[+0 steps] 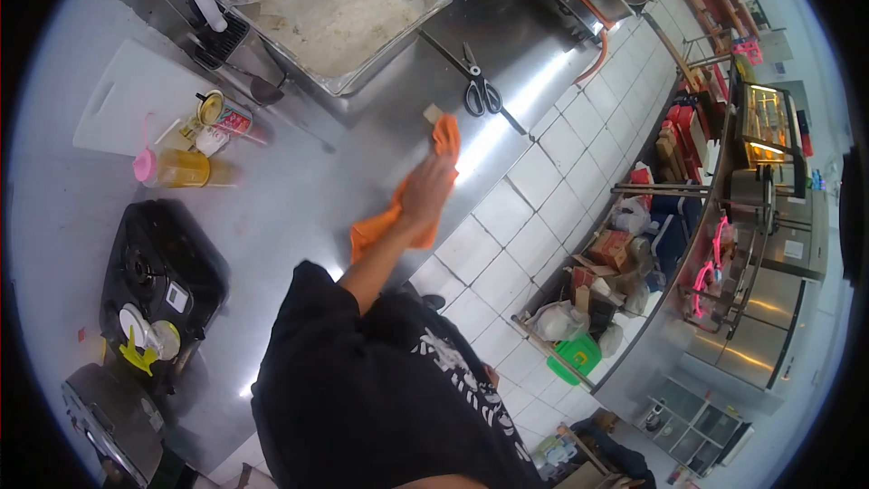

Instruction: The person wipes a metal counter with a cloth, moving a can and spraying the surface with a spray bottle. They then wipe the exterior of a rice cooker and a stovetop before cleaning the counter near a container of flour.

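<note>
My left hand [427,192] presses down on an orange cloth [371,234] on the steel worktop [299,181]. The cloth is bunched under the palm and fingers, and one end sticks out past the fingertips. A small pale block [433,114] lies just beyond that end. Black-handled scissors [476,91] rest farther along the worktop, beside a long dark strip. Behind them stands a deep metal pan [348,81] holding white flour [335,9]. Bare skin of my other arm shows at the bottom edge; my right hand is out of sight.
Along the wall are a white cutting board [118,95], an opened can [224,113], a pink-capped bottle of yellow liquid [176,168], a black portable stove [154,254] and a large pot [113,417]. Right of the worktop's edge is white tiled floor [507,217], with boxes and a green basket [575,358] beyond.
</note>
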Tool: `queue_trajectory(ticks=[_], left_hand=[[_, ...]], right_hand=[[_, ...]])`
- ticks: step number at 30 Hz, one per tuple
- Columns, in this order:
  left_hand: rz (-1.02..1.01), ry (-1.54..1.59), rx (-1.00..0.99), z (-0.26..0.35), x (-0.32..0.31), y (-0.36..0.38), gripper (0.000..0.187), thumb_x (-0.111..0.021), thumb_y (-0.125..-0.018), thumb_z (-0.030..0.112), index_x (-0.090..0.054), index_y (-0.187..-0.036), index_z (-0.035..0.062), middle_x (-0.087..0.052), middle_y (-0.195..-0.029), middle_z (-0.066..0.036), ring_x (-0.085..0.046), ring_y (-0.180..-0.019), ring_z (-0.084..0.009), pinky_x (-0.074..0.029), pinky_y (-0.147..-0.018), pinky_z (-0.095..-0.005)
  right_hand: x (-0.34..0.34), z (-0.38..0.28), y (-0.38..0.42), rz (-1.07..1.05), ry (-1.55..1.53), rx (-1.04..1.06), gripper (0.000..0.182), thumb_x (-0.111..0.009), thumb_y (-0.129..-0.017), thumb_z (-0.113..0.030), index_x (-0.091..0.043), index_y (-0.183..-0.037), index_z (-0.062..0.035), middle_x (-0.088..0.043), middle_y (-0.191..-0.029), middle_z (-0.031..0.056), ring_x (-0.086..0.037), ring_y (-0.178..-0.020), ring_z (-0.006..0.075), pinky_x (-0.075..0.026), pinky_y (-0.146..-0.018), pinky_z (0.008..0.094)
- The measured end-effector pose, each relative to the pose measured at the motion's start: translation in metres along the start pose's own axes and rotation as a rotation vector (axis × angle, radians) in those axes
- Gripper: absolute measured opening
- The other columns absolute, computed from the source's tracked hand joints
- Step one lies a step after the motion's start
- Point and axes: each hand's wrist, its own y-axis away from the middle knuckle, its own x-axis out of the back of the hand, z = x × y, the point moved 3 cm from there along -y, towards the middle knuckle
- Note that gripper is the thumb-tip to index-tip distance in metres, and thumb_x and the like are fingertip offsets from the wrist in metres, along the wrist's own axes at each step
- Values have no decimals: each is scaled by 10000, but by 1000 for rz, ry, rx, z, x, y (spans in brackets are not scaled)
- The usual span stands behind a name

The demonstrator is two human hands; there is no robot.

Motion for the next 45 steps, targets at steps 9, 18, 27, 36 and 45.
queue_trajectory(ticks=[9,18,27,36,45], left_hand=[[-633,1319,354,190,-99,105,313,-422,-991,112,-564,-1245,-3,-662,-1094,-149,-617,-1065,-195,-458,-943,-308],[-172,764,316,35,138,-14,368,-409,-1028,274,-636,-1052,-14,-672,-918,-212,-657,-838,-322,-499,-760,-406],[-37,-237,58,-92,59,-22,265,-615,-923,266,-654,-1141,120,-541,-1280,-76,-506,-1158,-311,-427,-947,-455],[-95,-115,255,-125,59,-37,222,-661,-872,283,-663,-946,74,-613,-995,-148,-621,-942,-333,-513,-816,-444],[-245,-7,261,-122,30,-40,293,-699,-825,356,-673,-942,89,-640,-979,-145,-628,-967,-349,-498,-833,-452]], right_hand=[[21,-41,-9,143,-345,-141,303,-435,-1000,-172,-615,-1175,-3,-709,-899,143,-697,-717,208,-549,-590,296],[8,-34,9,89,-336,-161,294,-458,-983,-171,-612,-1166,1,-704,-902,145,-689,-723,196,-521,-557,287],[-9,1,21,91,-462,-349,311,-471,-950,-181,-619,-1166,-14,-695,-905,140,-682,-740,196,-525,-542,291],[-14,-14,24,47,-467,-327,319,-454,-960,-169,-609,-1185,-4,-697,-898,135,-675,-753,195,-526,-570,291],[-12,-4,19,-31,-397,-299,349,-428,-951,-181,-604,-1191,2,-700,-932,146,-688,-764,217,-545,-648,314]])
